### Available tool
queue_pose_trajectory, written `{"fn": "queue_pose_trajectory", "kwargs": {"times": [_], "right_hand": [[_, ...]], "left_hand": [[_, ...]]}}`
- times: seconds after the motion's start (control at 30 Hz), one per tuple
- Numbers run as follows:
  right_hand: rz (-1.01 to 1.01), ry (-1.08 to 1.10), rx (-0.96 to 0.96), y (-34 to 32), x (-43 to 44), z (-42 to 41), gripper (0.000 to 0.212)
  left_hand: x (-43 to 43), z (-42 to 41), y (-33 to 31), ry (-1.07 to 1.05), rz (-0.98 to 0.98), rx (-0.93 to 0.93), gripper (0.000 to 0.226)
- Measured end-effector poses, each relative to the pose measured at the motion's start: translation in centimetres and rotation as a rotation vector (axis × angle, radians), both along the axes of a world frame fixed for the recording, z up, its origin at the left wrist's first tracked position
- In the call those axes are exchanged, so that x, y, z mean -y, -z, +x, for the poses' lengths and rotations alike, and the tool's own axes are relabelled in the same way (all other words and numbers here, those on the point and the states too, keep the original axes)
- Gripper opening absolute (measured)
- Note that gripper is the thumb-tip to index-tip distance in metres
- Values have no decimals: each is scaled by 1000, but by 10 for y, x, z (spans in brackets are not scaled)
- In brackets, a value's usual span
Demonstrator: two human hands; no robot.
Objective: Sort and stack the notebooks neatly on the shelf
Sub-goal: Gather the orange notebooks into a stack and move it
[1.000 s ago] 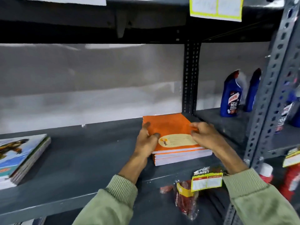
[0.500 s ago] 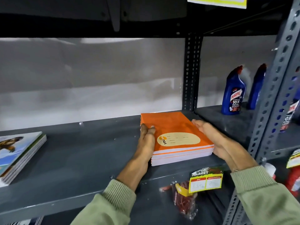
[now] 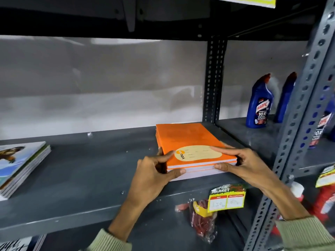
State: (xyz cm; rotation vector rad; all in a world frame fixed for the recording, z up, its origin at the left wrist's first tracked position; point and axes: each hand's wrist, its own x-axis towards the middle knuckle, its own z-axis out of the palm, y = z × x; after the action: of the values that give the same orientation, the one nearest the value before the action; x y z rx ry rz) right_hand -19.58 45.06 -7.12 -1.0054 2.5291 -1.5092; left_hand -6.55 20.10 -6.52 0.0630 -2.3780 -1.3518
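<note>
A stack of orange notebooks [image 3: 186, 140] with a cream label lies flat on the grey metal shelf [image 3: 81, 178], near its right end. My left hand [image 3: 152, 171] grips the stack's front left corner, thumb under the edge and fingers on the cover. My right hand [image 3: 243, 163] grips the front right corner, fingers lying across the label and thumb against the page edges. A second stack of notebooks [image 3: 20, 163] with a bird picture on top lies at the shelf's far left.
A perforated upright post [image 3: 213, 78] stands just behind the orange stack, another post [image 3: 299, 113] at the right. Blue cleaner bottles [image 3: 259, 104] stand on the neighbouring shelf. A yellow price tag [image 3: 226, 198] hangs on the shelf edge above a red packet [image 3: 203, 218].
Both hands have slid from the sides of the orange stack to its front corners and now pinch it there. The camera view has moved closer.
</note>
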Motion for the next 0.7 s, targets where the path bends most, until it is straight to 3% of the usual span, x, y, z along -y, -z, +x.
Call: {"fn": "queue_pose_trajectory", "kwargs": {"times": [0.33,0.4,0.5,0.6,0.7], "right_hand": [[28,-8,-66,-1,-2,4,54],[-25,-4,32,-5,0,5,61],[-351,89,283,-14,14,-12,80],[-395,186,505,-22,34,-31,69],[-274,172,658,-19,44,-38,59]], "left_hand": [[-2,-1,5,-49,-46,-19,79],[-3,0,4,-94,32,-20,75],[-7,-12,-10,-92,296,5,31],[-10,-39,-16,-110,659,106,60],[-21,-51,-17,-132,697,161,53]]}}
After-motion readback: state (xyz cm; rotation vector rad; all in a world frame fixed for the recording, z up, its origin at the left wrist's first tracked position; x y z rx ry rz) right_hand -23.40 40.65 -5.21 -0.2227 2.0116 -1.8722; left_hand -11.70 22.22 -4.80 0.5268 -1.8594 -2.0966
